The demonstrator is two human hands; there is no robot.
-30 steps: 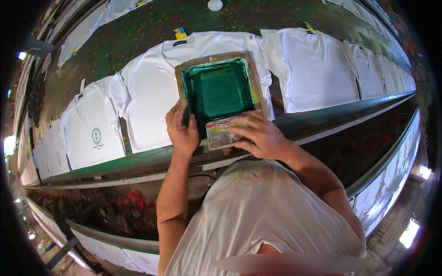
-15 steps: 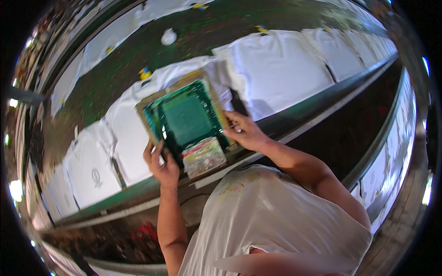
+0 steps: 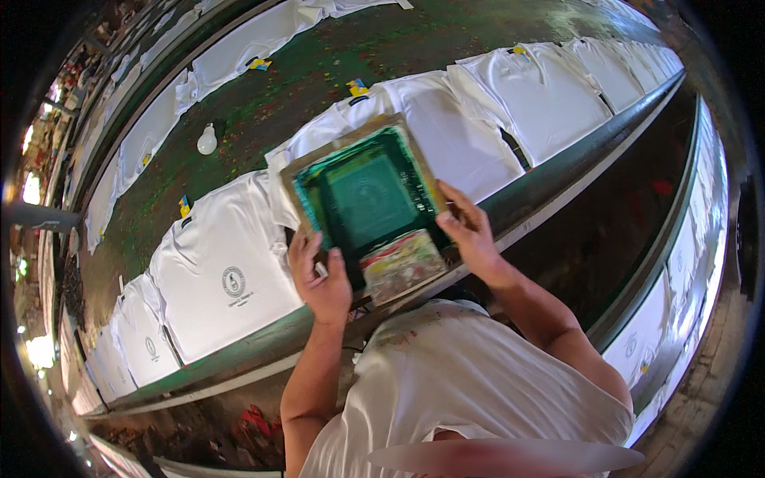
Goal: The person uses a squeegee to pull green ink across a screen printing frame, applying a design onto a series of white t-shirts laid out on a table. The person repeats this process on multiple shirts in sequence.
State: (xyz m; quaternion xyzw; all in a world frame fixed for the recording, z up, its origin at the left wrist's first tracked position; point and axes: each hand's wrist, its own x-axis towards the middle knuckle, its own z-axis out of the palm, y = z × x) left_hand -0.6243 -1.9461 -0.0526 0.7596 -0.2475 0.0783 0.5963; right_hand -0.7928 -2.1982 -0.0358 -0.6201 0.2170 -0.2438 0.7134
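A square wooden frame (image 3: 344, 145) with a green mesh panel (image 3: 368, 195) sits at the centre of the frame of view, turned so its upper edge rises toward the right. A faint round mark shows in the middle of the mesh. Across the wooden frame's lower part lies a flat, paint-smeared board (image 3: 403, 269), streaked red, yellow and white, its near end overhanging toward the wearer.

The left hand (image 3: 323, 279) grips the lower left side of the wooden frame, thumb and fingers apart around the rail. The right hand (image 3: 470, 231) pinches the right side, thumb inward and fingers curled along the outer edge. With the slight blur, I cannot tell whether the wooden frame touches the cloth below or is raised above it.

Beneath and behind it, a white T-shirt (image 3: 454, 127) lies flat on the table (image 3: 271, 131), whose green top is specked with paint. A yellow and blue tag (image 3: 358, 88) stands at its collar. Left of centre, another white shirt (image 3: 219, 231) carries a dark round emblem (image 3: 233, 282). More shirts run in a row toward the upper right and the lower left. A white light bulb (image 3: 207, 140) lies in the upper left.
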